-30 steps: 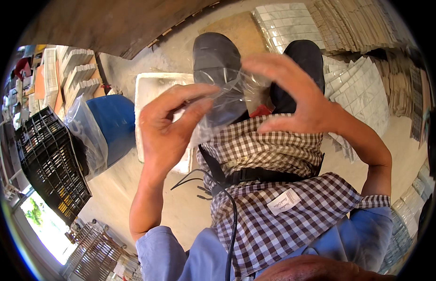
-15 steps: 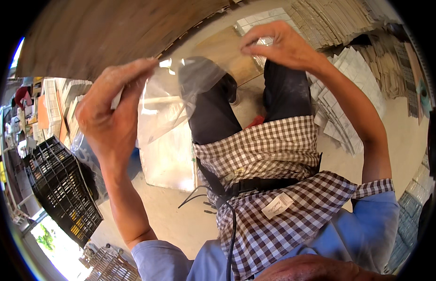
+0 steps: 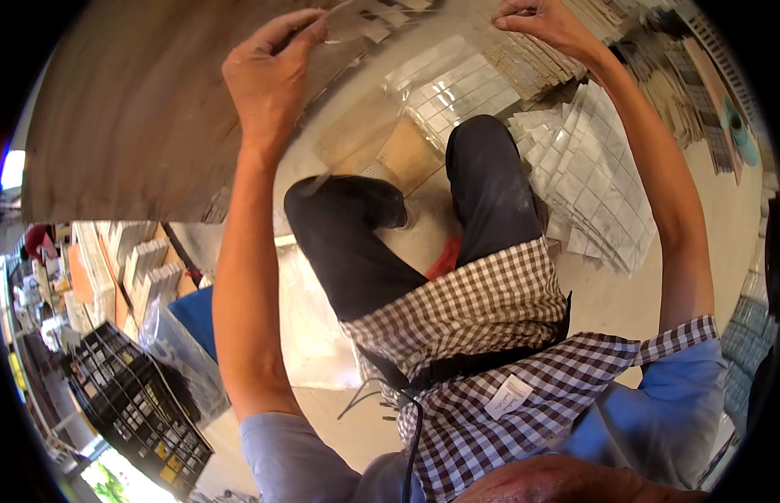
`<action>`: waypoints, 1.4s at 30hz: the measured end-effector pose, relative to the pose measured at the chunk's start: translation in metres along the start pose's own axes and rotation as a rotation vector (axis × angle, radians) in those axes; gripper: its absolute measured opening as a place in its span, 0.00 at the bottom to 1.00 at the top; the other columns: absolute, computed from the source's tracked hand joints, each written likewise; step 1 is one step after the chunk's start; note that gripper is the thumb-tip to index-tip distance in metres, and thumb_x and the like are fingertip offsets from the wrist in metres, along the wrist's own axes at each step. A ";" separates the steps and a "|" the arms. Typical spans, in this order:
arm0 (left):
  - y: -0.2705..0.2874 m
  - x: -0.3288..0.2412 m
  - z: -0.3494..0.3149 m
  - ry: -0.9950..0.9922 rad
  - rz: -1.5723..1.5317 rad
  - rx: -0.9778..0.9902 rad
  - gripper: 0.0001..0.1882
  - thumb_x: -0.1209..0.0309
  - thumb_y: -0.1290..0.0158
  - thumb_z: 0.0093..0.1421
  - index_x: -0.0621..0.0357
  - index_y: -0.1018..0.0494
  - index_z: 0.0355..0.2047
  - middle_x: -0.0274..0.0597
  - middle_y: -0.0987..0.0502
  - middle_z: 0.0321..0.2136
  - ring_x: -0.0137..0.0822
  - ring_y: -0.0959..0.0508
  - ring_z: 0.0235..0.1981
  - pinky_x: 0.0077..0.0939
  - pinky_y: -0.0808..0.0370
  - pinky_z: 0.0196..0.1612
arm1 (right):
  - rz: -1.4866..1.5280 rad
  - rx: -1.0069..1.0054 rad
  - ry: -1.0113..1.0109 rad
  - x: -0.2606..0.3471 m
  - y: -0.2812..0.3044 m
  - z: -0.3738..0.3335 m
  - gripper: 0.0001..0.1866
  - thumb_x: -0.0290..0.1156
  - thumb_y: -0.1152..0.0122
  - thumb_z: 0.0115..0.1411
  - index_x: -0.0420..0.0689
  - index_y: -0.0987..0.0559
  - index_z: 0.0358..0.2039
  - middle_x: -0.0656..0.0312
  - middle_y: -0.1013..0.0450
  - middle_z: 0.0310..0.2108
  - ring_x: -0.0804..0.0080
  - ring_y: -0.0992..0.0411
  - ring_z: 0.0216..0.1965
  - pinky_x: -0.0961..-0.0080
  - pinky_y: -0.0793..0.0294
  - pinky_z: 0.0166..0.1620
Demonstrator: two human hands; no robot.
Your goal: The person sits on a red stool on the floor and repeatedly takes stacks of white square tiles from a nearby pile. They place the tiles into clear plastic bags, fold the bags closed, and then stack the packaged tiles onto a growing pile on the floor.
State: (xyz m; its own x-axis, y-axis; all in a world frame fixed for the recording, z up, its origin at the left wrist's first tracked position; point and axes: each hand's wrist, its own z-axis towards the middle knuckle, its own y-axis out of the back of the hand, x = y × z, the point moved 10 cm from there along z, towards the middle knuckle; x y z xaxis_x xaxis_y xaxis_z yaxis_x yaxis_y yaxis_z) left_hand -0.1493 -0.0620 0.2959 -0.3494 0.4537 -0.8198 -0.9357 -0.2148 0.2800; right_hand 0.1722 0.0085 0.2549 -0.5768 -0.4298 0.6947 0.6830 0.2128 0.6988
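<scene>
While both arms are raised toward the top of the head view, the left hand [image 3: 268, 80] and the right hand [image 3: 545, 23] hold a clear plastic bag [image 3: 390, 21] stretched between them; the left-hand fingers [image 3: 302, 29] are pinched closed on the bag's left edge, thumb against forefinger; the right-hand fingers [image 3: 516, 12] are curled closed on its right edge, though the exact pinch is partly cut off at the frame rim; the bag is see-through and hard to trace, with small pale tile pieces showing faintly in or behind it, which one I cannot tell; it hangs above the knees, well clear of the floor; below, the person sits in dark trousers [image 3: 365, 243] and a checked shirt [image 3: 491, 327] over blue sleeves; a wide brown wooden surface [image 3: 130, 109] curves across the upper left, just behind the left hand; sheets of pale mosaic tile [image 3: 591, 184] lie fanned on the floor beside the right leg, and another sheet in plastic [image 3: 449, 88] lies just beyond the knees; a black plastic crate [image 3: 130, 402] stands at lower left, near a blue bin [image 3: 193, 314] lined with clear plastic.
</scene>
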 end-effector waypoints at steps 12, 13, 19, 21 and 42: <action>-0.178 0.234 -0.088 0.836 -0.533 0.316 0.13 0.74 0.46 0.64 0.75 0.24 0.43 0.50 0.20 0.33 0.38 0.17 0.28 0.27 0.18 0.33 | -0.059 0.208 -0.413 -0.138 -0.014 -0.014 0.10 0.32 0.39 0.55 0.38 0.17 0.26 0.59 0.21 0.23 0.72 0.23 0.26 0.70 0.24 0.32; -0.187 0.247 -0.100 0.904 -0.498 0.371 0.13 0.72 0.48 0.66 0.74 0.26 0.43 0.52 0.20 0.34 0.39 0.17 0.28 0.26 0.18 0.32 | -0.076 0.243 -0.457 -0.146 -0.020 -0.017 0.10 0.31 0.40 0.54 0.38 0.17 0.26 0.57 0.21 0.23 0.70 0.23 0.26 0.68 0.24 0.32; -0.270 0.272 -0.131 1.077 -0.511 0.738 0.14 0.72 0.52 0.67 0.73 0.31 0.46 0.57 0.20 0.37 0.43 0.16 0.30 0.30 0.16 0.32 | -0.079 0.548 -0.653 -0.206 -0.047 -0.055 0.08 0.26 0.46 0.58 0.35 0.24 0.25 0.60 0.28 0.14 0.75 0.25 0.17 0.77 0.28 0.23; -0.289 0.284 -0.134 1.089 -0.490 0.834 0.15 0.72 0.53 0.68 0.74 0.32 0.48 0.58 0.21 0.38 0.44 0.16 0.31 0.31 0.15 0.32 | -0.050 0.557 -0.736 -0.220 -0.053 -0.062 0.07 0.25 0.46 0.55 0.34 0.24 0.25 0.57 0.28 0.14 0.68 0.27 0.11 0.72 0.29 0.18; -0.315 0.462 -0.127 1.324 -0.318 0.726 0.11 0.70 0.49 0.65 0.63 0.25 0.44 0.45 0.17 0.37 0.33 0.17 0.33 0.23 0.22 0.33 | -0.741 0.416 -0.556 -0.461 -0.153 0.073 0.14 0.34 0.43 0.44 0.37 0.17 0.26 0.43 0.22 0.24 0.48 0.22 0.29 0.54 0.23 0.34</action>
State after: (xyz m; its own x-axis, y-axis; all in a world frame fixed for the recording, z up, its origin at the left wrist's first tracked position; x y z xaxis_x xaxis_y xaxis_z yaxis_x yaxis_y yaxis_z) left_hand -0.0099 0.1049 -0.2343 -0.2127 -0.7534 -0.6222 -0.9196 0.3695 -0.1331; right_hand 0.3009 0.2379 -0.1596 -0.9909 -0.1308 -0.0308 -0.0803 0.3927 0.9162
